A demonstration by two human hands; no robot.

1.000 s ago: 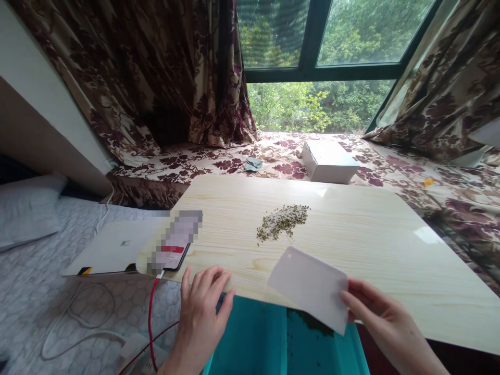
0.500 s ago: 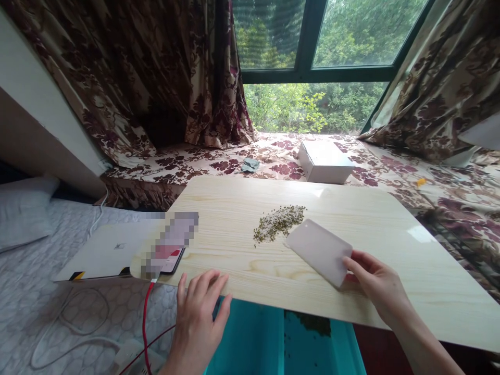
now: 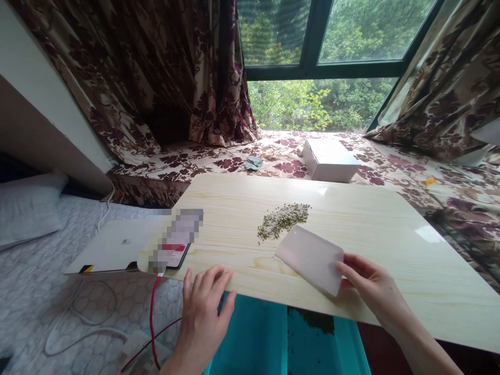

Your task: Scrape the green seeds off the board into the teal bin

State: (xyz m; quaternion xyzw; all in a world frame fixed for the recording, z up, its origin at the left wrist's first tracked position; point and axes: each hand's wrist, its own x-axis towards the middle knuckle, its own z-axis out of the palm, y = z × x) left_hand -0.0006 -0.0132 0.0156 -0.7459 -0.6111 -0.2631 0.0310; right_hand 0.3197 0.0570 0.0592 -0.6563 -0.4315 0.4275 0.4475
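Firmly, the grip of the right hand (image 3: pixel 369 281) is narrow, thumb and fingers pinching the short end of a pale scraper (image 3: pixel 310 255); the grip of the left hand (image 3: pixel 207 307) is wide and holds nothing, its spread fingertips at the near edge of the surface (image 3: pixel 230 203). Taking the pile of green and white grains (image 3: pixel 284 219) as the clock's centre, the scraper lies at five o'clock, tilted, and the left hand at seven. The scraper is thin, smooth and flat, with rounded corners; the grains are small and loosely heaped. The surface is glossy, with pale wood figuring. At six o'clock sits a teal bin (image 3: pixel 252 333), at nine a phone (image 3: pixel 182 255), at one a white box (image 3: pixel 336 169) on flowered cloth (image 3: pixel 219 161), beneath a green-framed window (image 3: pixel 351 70).
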